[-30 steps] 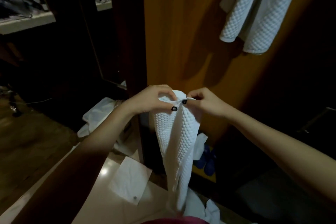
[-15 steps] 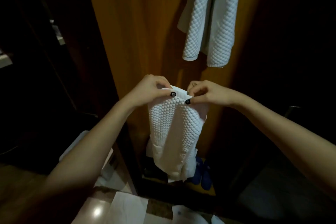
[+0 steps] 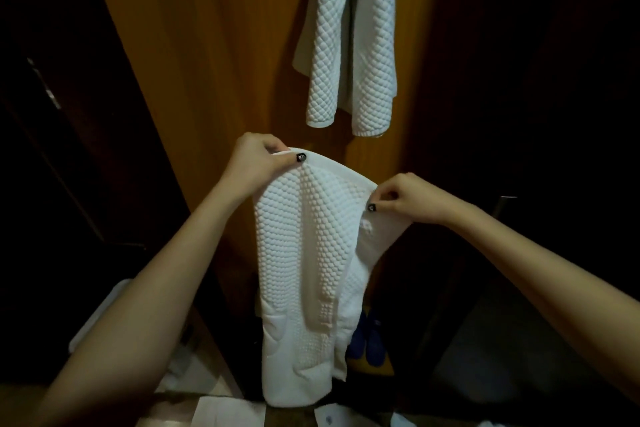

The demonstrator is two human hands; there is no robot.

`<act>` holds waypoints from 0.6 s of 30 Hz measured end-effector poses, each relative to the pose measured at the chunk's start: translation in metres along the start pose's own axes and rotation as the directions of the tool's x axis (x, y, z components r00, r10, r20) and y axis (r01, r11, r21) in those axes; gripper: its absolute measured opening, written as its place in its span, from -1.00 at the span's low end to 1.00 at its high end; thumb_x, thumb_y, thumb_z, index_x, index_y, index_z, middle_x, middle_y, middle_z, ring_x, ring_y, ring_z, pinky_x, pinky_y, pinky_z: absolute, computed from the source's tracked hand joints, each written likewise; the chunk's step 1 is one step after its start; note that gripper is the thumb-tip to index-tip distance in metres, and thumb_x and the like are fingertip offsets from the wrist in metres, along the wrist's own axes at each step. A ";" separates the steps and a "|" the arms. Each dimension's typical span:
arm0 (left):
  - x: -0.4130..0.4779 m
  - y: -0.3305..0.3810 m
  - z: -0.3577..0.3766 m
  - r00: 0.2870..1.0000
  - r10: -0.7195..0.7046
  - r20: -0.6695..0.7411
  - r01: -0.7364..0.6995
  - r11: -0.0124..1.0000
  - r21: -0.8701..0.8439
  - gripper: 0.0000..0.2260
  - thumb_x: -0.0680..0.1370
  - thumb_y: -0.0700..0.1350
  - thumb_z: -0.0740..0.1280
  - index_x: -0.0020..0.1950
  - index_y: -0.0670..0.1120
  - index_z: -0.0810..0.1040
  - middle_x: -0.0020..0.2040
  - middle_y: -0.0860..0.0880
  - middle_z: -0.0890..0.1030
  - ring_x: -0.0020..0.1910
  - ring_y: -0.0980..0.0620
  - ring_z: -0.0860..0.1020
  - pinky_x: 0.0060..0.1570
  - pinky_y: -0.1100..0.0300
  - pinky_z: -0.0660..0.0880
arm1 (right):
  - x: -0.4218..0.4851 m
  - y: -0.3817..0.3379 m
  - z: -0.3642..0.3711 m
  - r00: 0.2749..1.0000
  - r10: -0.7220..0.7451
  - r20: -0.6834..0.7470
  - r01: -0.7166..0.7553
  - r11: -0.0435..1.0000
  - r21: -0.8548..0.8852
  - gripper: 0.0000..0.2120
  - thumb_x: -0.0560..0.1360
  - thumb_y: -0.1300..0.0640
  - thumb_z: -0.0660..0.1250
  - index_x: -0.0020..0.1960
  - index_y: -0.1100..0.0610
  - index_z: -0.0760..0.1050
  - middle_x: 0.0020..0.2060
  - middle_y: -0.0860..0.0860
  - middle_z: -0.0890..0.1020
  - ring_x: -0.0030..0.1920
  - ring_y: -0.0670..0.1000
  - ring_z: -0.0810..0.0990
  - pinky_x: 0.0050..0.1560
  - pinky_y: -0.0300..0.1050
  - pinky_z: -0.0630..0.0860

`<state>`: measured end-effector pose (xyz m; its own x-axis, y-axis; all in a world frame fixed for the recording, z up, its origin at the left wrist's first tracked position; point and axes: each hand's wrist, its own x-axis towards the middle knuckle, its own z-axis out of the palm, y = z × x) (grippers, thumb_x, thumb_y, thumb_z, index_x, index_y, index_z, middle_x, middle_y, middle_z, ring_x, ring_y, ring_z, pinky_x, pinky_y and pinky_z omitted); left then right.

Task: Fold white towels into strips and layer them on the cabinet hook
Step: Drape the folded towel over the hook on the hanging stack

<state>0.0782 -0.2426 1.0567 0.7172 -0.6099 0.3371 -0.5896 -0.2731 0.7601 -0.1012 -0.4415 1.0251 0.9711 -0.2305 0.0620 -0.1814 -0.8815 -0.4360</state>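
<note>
White paper-like sheets lie on the floor nearest, at the bottom of view, partly cut off. Just above them dangles the lower end of the held towel, white w/ a bumpy waffle texture, doubled lengthwise into a rough strip. L hand pinches the top edge at its left corner, thumb on the near face, fingers curled behind. R hand pinches the top edge at the right end, a bit lower than the L, so the edge slopes down to the right. A smoother inner layer shows below the R thumb. Both thumbnails are dark.

Behind the towel's lower right a pair of blue slippers sits low down, partly hidden by the cloth. Further back is the orange-brown wood cabinet panel, dark on either side. Farthest, up top, hung towels of the same waffle cloth drape down the panel, their ends near but not touching the held towel's top edge. The hook is out of view, and I can't tell the no. of layers.
</note>
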 end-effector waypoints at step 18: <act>-0.033 0.003 -0.004 0.944 0.192 0.268 -0.167 0.980 -0.110 -0.84 0.43 -0.18 0.50 -0.30 0.05 0.65 -0.16 0.09 0.64 -0.13 0.19 0.60 -0.09 0.34 0.47 | 0.010 0.008 0.022 0.995 -0.092 0.038 0.053 0.811 0.582 -0.56 0.58 0.11 0.33 0.42 -0.10 0.34 0.40 -0.07 0.42 0.36 -0.14 0.42 0.32 -0.17 0.42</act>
<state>0.0544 -0.2205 1.0504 0.4647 -0.8275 0.3152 -0.6567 -0.0833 0.7495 -0.0896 -0.4414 1.0024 0.9889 -0.1322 0.0677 -0.0054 -0.4877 -0.8730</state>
